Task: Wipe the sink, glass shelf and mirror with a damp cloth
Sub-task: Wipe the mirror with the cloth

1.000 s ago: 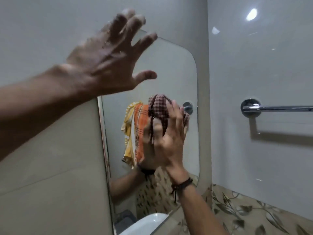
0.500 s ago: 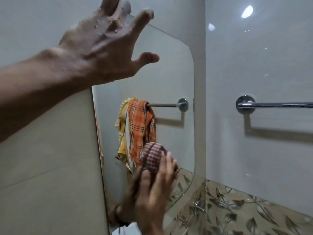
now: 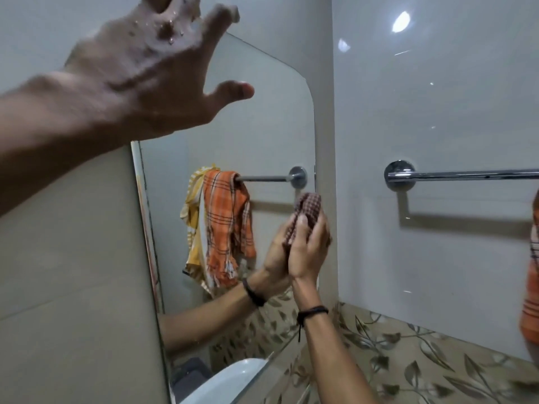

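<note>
The mirror (image 3: 262, 126) hangs on the pale wall in front of me, seen at a steep angle. My right hand (image 3: 309, 255) grips a bunched brown checked cloth (image 3: 310, 207) and holds it against the mirror's right edge, at about the height of the reflected towel rail. A dark cord band sits on that wrist. My left hand (image 3: 151, 74) is raised by the mirror's upper left corner with its fingers spread, holding nothing, and water drops lie on its back. A white curved basin shows reflected at the mirror's bottom (image 3: 233, 377).
A chrome towel rail (image 3: 466, 174) runs along the glossy right wall. An orange checked towel (image 3: 532, 287) hangs at the frame's right edge; its reflection and a yellow cloth's show in the mirror. Leaf-patterned tiles (image 3: 408, 360) line the wall below.
My right hand has carried the cloth from the mirror's lower middle up and right to its right edge. My left hand stays raised with its fingers spread.
</note>
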A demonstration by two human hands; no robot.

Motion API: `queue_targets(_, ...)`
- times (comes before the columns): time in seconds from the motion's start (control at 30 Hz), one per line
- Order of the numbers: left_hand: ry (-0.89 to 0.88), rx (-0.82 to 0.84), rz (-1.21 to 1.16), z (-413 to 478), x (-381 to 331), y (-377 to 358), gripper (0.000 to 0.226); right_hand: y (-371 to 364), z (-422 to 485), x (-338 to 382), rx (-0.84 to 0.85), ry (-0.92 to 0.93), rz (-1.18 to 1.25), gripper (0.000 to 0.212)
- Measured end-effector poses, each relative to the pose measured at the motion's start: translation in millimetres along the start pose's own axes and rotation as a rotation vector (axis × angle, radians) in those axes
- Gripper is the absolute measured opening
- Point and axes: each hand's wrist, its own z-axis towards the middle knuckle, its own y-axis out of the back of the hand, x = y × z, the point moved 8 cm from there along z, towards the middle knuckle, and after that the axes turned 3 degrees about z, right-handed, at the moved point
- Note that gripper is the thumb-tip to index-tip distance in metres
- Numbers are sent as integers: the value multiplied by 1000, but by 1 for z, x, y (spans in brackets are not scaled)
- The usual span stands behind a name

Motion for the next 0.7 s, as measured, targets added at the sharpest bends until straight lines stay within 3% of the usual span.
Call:
queue_targets(0.1,-1,-1,6,1,-1,1,81,34,-63,-22,-169,-103,23,63)
queue_targets(0.17,-1,-1,2,0,-1,1,80,51,-110,-31,-248,-151,27,74)
queue_targets(0.23,4,2,8,0,0,0,80,48,-149,-25,-229,-139,12,75)
queue_targets(0.37,11,5,-5,0,1,-1,81,25,-186,39,-65,134,-102,58)
queue_targets(0.5,7,-12,-28,0,-1,2,81,8,-129,124,128,441,-62,54)
queue_targets(0.6,-8,-21,-30,0,0,4,78,-1,-53,175,113,543,-7,56)
queue_targets(0.7,-16,-17,-39,1,-1,7,76,0,24,191,7,519,-2,58)
